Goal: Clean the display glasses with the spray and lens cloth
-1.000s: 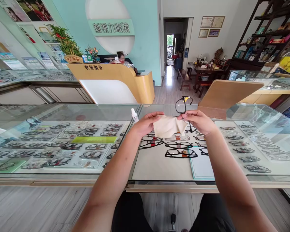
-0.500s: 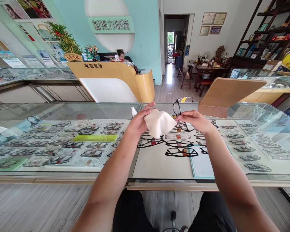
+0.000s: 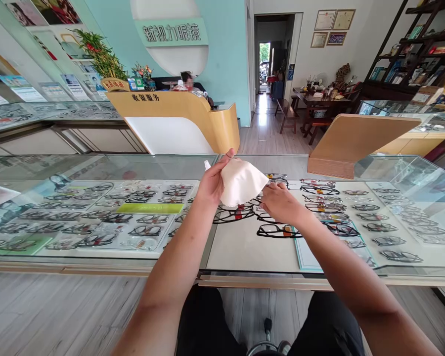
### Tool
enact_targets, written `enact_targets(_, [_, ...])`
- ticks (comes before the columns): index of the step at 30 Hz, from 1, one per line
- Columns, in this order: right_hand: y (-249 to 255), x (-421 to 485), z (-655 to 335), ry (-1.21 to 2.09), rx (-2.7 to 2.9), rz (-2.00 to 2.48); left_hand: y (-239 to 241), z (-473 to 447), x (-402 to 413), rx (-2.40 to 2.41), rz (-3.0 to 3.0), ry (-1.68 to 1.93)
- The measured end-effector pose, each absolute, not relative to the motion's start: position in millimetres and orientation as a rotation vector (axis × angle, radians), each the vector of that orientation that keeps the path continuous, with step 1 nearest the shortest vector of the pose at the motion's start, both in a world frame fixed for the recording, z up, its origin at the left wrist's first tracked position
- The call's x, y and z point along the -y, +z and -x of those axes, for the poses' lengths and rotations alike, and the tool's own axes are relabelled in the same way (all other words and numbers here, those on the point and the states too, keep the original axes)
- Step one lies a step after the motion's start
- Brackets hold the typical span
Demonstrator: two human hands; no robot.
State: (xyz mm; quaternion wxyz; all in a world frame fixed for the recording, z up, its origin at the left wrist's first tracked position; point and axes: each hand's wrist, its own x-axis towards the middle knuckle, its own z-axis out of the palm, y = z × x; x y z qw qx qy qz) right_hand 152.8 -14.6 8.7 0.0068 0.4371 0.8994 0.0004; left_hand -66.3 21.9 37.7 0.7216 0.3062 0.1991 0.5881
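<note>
My left hand (image 3: 212,184) is closed on a cream cleaning cloth (image 3: 242,182), pinching it by its left edge above the glass counter (image 3: 163,165). My right hand (image 3: 281,203) sits low, just right of the cloth, with its fingers curled. A black pair of glasses (image 3: 277,176) pokes out beyond its knuckles, partly hidden by the cloth. A small white bottle (image 3: 206,164) stands on the glass behind my left hand.
Under the glass lie several rows of spectacle frames (image 3: 278,231) on white trays. A slanted wooden stand (image 3: 356,141) sits on the counter at the right. A person sits behind the curved reception desk (image 3: 193,121). Shelves and a table stand at the far right.
My right hand has dropped toward the counter with the glasses, which stood upright before. My left hand lifted the cloth up and to the left.
</note>
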Motion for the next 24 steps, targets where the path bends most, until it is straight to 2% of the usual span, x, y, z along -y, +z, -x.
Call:
enact_targets(4, [7.1,11.7,-155.2,0.017,-2.823,-1.412,37.5,63.9,-20.7,-0.454,-0.674,1.287])
enact_targets(7, [15.5,7.2,-165.2,-0.179,-3.021,-1.553,37.3,64.9,-21.3,-0.482,-0.677,1.31])
enact_targets(8, [19.9,6.2,-169.0,-0.351,-3.146,-1.597,37.2,65.6,-21.8,-0.481,-0.669,1.32])
enact_targets(11, [31.4,5.4,-175.9,-1.152,-3.441,-1.504,36.1,67.2,-23.5,-0.489,-0.655,1.34])
enact_targets(13, [34.2,6.0,-175.2,-1.496,-3.492,-1.409,35.1,66.8,-24.0,-0.509,-0.661,1.341])
enact_targets(18, [30.2,5.7,-168.1,-1.65,-3.552,-1.484,33.9,61.5,-24.5,-0.5,-0.619,1.332])
enact_targets(21, [31.7,5.0,-170.1,-1.849,-3.534,-1.53,31.2,57.6,-29.8,-0.522,-0.64,1.373])
enact_targets(24, [36.1,6.7,-174.3,-1.928,-3.464,-1.83,24.3,50.1,-33.0,-0.71,-0.811,1.366])
